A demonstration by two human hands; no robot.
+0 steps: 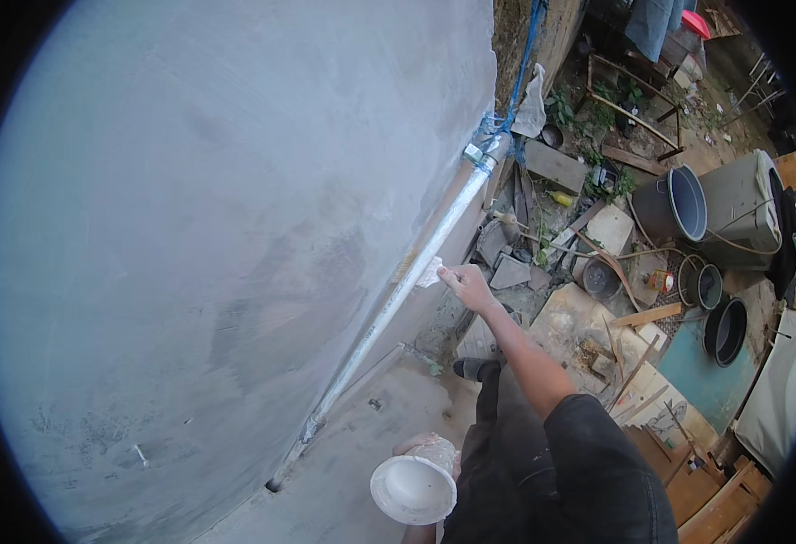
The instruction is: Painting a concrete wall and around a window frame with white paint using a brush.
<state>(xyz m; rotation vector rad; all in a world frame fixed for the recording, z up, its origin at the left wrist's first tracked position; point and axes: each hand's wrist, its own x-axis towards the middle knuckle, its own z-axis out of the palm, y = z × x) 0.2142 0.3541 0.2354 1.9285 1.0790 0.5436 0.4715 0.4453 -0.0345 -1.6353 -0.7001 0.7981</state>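
A grey plastered wall [269, 170] fills the left side. Along it, a long metal pipe [411, 272] runs diagonally, with a clamp [486, 153] and blue cord [524, 61] near its upper end. My right hand [464, 284] pinches a small white piece [430, 273], cloth or paper by its look, beside the pipe's middle; whether it touches the wall is unclear. Lower down, my left hand [415, 445] grips a white tub [414, 488] smeared outside with pale material. The tub's mouth faces the camera and its inside looks white; how much it holds cannot be told.
Below the wall lies a concrete ledge [398, 408]. At right are a large grey bucket [670, 204], a black basin [724, 332], broken slabs [510, 272], a metal frame [632, 112], wooden boards [717, 503] and a hose. One dark-shod foot [469, 368] stands near the ledge.
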